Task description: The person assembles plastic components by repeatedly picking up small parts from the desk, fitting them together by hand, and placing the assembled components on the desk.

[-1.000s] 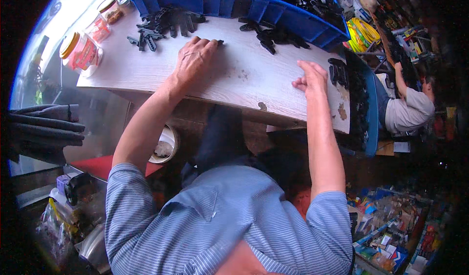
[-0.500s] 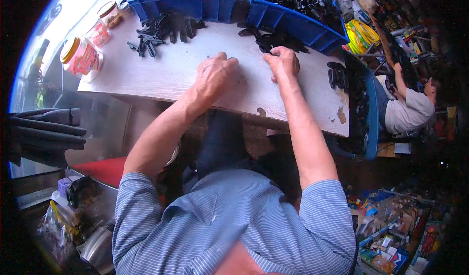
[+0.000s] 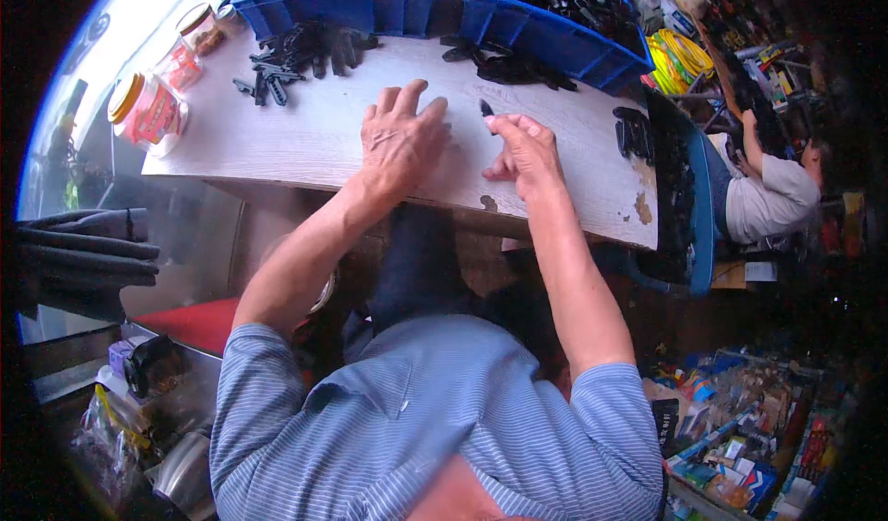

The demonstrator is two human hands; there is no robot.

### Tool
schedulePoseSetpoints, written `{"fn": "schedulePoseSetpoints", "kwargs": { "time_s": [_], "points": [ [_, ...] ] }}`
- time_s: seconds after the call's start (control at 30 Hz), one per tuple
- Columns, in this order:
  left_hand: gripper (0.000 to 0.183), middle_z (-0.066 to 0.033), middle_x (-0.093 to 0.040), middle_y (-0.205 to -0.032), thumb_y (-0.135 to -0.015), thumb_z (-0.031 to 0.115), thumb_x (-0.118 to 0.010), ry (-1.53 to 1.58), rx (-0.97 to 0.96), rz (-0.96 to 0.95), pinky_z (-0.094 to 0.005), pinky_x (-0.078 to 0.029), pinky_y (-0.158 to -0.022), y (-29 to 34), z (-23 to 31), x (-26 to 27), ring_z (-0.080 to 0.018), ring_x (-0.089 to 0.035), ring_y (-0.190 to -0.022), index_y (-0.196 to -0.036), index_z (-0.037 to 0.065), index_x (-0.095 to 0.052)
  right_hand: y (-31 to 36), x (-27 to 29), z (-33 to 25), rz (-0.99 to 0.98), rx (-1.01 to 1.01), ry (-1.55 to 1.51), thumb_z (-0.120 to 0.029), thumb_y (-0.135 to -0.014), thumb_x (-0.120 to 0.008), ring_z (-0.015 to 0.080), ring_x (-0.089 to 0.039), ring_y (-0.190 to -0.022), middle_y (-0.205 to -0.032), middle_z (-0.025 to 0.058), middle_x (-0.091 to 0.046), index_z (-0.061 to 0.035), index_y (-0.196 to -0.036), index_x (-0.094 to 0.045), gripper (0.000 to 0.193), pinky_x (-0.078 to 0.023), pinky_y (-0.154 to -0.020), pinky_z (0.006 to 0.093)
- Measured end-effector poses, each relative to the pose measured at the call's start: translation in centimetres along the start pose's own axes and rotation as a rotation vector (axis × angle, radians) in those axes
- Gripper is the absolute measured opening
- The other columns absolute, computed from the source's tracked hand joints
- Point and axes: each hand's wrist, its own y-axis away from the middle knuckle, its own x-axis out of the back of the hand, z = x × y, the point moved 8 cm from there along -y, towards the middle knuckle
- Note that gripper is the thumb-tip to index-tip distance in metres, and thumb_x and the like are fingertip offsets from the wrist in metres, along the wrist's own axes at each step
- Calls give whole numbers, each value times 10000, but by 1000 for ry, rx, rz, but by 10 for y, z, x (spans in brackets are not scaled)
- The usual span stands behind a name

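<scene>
Right hand [image 3: 531, 155] pinching black piece [image 3: 486, 107] (left hand [image 3: 400, 143] spread nearby).

Your right hand [image 3: 527, 155] pinches a small black piece [image 3: 486, 108] between thumb and fingertip, its dark tip pointing away from you. Your left hand [image 3: 400, 142] is beside it, fingers spread, above the pale worktable [image 3: 277, 142]. Beyond your hands lie a left pile [image 3: 310, 49] and a right pile [image 3: 518, 68] of dark parts, in front of two blue bins [image 3: 347, 10] filled with black pieces. Lidded jars [image 3: 148, 112] stand at the table's left; a dark cluster [image 3: 633, 134] lies near its right edge. A co-worker [image 3: 772, 197] appears at far right.
</scene>
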Motion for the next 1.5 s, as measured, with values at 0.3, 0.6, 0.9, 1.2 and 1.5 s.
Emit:
{"fn": "schedulePoseSetpoints", "kwargs": {
  "time_s": [0.3, 0.6, 0.9, 1.2, 1.5],
  "points": [
    [329, -170, -728, -1041, -903, 216, -754, 514, 425, 143, -335, -552, -730, 11, -28, 10, -239, -710, -898, -1144, 9, -668, 21, -43, -4, -174, 73, -152, -217, -851, -769, 118, -492, -408, -551, -17, -493, -24, -1065, -672, 303, -568, -430, 391],
    [250, -84, -718, -1020, -868, 182, -705, 118, 34, -190, -411, -510, -854, 10, -10, -32, -327, -627, -978, -1111, 124, -723, 17, -24, 9, -97, -3, -167, -211, -875, -762, 127, -504, -385, -484, -29, -444, -67, -974, -615, 228, -596, -482, 433],
    [391, -135, -729, -1054, -958, 297, -695, 704, 442, -26, -337, -559, -782, 15, -24, -21, -223, -702, -897, -1194, -13, -658, 22, -37, 9, -167, 87, -118, -215, -869, -761, 120, -499, -419, -621, 42, -585, -18, -1100, -673, 317, -516, -416, 336],
    [342, -100, -712, -1035, -976, 260, -667, 1361, 822, -152, -302, -576, -718, 22, -23, -41, -176, -705, -891, -1183, -11, -633, 19, -45, 7, -153, 131, -119, -216, -867, -775, 116, -502, -438, -745, 73, -659, -37, -1058, -670, 282, -475, -402, 303],
    [295, -170, -725, -957, -900, 122, -716, 355, 145, -43, -418, -555, -765, 6, -38, -28, -342, -702, -902, -1184, 84, -644, 9, -27, 7, 37, 16, -75, -288, -870, -786, 148, -480, -399, -662, 53, -584, -28, -934, -646, 303, -531, -399, 367]
  ]
}}
